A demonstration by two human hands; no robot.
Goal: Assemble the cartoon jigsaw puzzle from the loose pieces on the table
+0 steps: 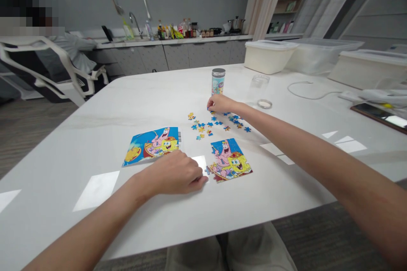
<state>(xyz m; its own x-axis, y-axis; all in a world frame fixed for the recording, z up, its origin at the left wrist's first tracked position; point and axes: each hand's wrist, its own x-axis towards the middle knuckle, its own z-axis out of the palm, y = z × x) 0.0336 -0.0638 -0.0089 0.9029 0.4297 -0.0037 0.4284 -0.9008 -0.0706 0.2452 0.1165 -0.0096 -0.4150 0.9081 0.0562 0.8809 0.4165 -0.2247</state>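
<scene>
My left hand [179, 172] rests on the white table with its fingers curled in; whatever may be inside them is hidden. Just right of its fingertips lies a puzzle piece [207, 170], beside a partly assembled jigsaw puzzle [230, 159] with a pink starfish and a yellow sponge character. My right hand [221, 103] reaches farther out, fingers pinched on a small blue puzzle piece [208, 109]. Loose puzzle pieces [201, 128] lie scattered below and around it. A picture card [155, 144] with the same cartoon scene lies behind my left hand.
Behind my right hand stands a printed can [218, 81] with a metal lid. A clear container [260, 82] and a ring-shaped lid [264, 103] are nearby. Storage boxes [269, 57], a cable [313, 98] and a tablet-like device [383, 115] occupy the right. A person sits beyond the chair [47, 46].
</scene>
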